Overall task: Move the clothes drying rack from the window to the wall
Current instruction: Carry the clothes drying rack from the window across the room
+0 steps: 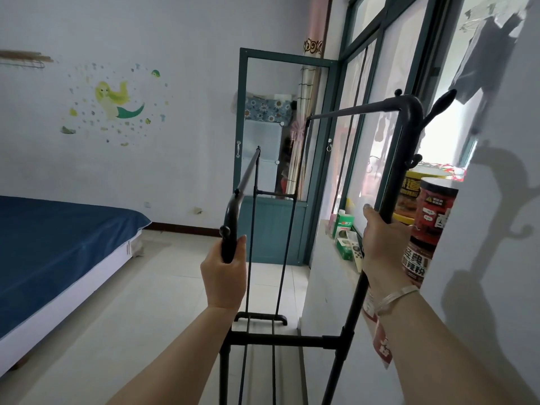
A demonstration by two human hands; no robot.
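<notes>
The black metal clothes drying rack (355,108) stands right in front of me, beside the window (377,92) on the right. It carries no clothes. My left hand (223,274) grips the curved upper end of its near left upright. My right hand (382,239) grips the near right upright below the top bend. A crossbar (277,340) joins the two uprights low down, and the rack's far foot (261,316) rests on the tiled floor. The white wall with a mermaid sticker (117,102) lies to the far left.
A bed with a blue cover (58,235) fills the left side. A teal-framed glass door (271,159) stands ahead. The windowsill (336,258) on the right holds boxes, a remote and stacked red jars (429,229). Pale floor tiles (163,302) stretch between the bed and the rack.
</notes>
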